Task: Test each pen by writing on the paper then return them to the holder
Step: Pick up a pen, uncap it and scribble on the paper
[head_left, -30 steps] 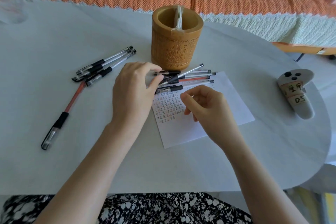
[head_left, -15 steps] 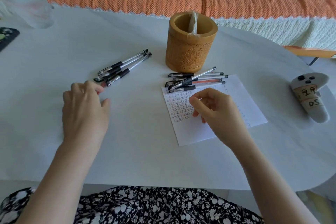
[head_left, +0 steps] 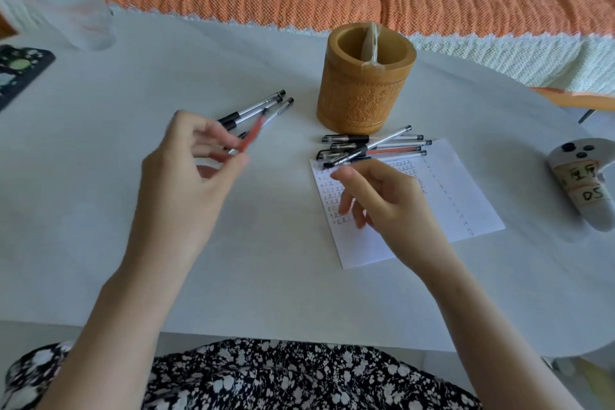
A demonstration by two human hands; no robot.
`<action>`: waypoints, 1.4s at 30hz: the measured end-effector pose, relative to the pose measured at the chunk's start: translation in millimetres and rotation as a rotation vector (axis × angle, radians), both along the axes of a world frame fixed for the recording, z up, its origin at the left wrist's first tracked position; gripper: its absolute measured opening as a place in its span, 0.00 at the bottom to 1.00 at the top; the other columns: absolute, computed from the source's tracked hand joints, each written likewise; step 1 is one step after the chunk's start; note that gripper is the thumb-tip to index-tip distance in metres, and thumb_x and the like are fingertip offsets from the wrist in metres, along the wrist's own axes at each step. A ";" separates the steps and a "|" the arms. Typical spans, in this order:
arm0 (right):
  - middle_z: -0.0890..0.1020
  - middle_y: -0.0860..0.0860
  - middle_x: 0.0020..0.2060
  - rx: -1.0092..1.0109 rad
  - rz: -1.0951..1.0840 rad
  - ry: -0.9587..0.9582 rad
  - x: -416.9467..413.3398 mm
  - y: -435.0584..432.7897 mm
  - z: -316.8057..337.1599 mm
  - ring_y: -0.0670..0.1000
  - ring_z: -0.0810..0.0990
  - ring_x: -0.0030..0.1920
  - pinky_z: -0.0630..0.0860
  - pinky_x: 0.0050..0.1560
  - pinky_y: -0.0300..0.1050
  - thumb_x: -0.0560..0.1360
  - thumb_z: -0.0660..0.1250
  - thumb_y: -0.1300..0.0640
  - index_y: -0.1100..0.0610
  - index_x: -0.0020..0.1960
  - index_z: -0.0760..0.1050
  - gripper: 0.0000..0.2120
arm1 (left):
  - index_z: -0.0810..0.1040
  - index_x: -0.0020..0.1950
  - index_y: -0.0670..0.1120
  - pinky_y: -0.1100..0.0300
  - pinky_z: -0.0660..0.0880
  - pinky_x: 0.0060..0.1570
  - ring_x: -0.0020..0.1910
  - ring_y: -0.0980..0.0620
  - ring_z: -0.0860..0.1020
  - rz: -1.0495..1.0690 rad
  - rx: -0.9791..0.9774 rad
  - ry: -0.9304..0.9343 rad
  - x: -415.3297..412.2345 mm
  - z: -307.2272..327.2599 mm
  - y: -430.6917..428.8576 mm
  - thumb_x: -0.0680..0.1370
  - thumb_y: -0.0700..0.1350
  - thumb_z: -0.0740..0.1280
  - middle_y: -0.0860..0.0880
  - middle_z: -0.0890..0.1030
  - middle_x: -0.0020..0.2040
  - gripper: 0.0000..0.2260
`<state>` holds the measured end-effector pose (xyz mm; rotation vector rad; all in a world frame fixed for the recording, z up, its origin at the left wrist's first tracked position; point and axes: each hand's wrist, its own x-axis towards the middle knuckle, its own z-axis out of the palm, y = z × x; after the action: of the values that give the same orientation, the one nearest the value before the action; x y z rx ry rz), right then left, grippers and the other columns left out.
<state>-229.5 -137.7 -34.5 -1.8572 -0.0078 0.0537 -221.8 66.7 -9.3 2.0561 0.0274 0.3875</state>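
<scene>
One carved bamboo pen holder point(head_left: 365, 90). One white sheet of paper point(head_left: 442, 196). Three clear black-capped pens point(head_left: 256, 110) lie far left; about five pens point(head_left: 376, 147) lie beside the holder. One red-barrelled pen point(head_left: 251, 136) is lifted. One grey controller point(head_left: 587, 181), far right.

The holder point(head_left: 364, 100) looks like carved, matt wood. Pens point(head_left: 376, 148) at its 6 o'clock have clear glossy plastic barrels. The paper point(head_left: 442, 196) and smooth counter point(head_left: 166, 70) are matt white.
</scene>
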 end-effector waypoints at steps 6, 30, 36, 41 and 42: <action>0.78 0.49 0.29 0.234 0.120 0.002 -1.5 3.4 6.3 0.48 0.71 0.27 0.65 0.27 0.37 0.72 0.64 0.46 0.57 0.55 0.78 0.18 | 0.69 0.44 0.47 0.67 0.75 0.40 0.42 0.58 0.81 -0.385 -0.140 0.086 -11.5 -1.4 -38.1 0.70 0.39 0.73 0.54 0.83 0.43 0.13; 0.74 0.48 0.26 0.430 -0.129 -0.118 3.4 -16.2 2.5 0.49 0.71 0.26 0.66 0.26 0.38 0.78 0.59 0.52 0.62 0.45 0.75 0.14 | 0.72 0.44 0.48 0.59 0.59 0.28 0.27 0.51 0.65 -0.429 0.154 0.149 -16.3 -20.8 -67.2 0.78 0.52 0.61 0.48 0.69 0.27 0.09; 0.73 0.46 0.26 0.476 -0.109 -0.108 2.5 -16.6 3.3 0.48 0.71 0.26 0.66 0.26 0.37 0.75 0.58 0.50 0.61 0.43 0.73 0.14 | 0.73 0.43 0.48 0.58 0.59 0.29 0.27 0.51 0.63 -0.453 0.106 0.198 -14.2 -19.2 -69.3 0.78 0.52 0.61 0.43 0.71 0.30 0.09; 0.72 0.46 0.26 0.453 -0.107 -0.103 1.8 -19.3 0.6 0.48 0.70 0.27 0.66 0.26 0.36 0.79 0.57 0.52 0.60 0.43 0.73 0.13 | 0.72 0.42 0.49 0.59 0.57 0.28 0.26 0.52 0.61 -0.458 0.078 0.230 -16.0 -18.5 -71.4 0.78 0.53 0.61 0.46 0.65 0.27 0.10; 0.72 0.46 0.26 0.453 -0.105 -0.105 1.8 -19.9 0.1 0.47 0.70 0.27 0.66 0.27 0.36 0.79 0.56 0.53 0.59 0.43 0.73 0.13 | 0.72 0.42 0.49 0.60 0.56 0.27 0.26 0.52 0.60 -0.460 0.070 0.235 -16.4 -18.4 -71.4 0.78 0.53 0.61 0.48 0.64 0.26 0.10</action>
<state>-227.7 -157.6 -34.4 -1.4034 0.0044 -0.1109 -238.3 -4.8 -27.7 2.0899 -0.3149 -0.1398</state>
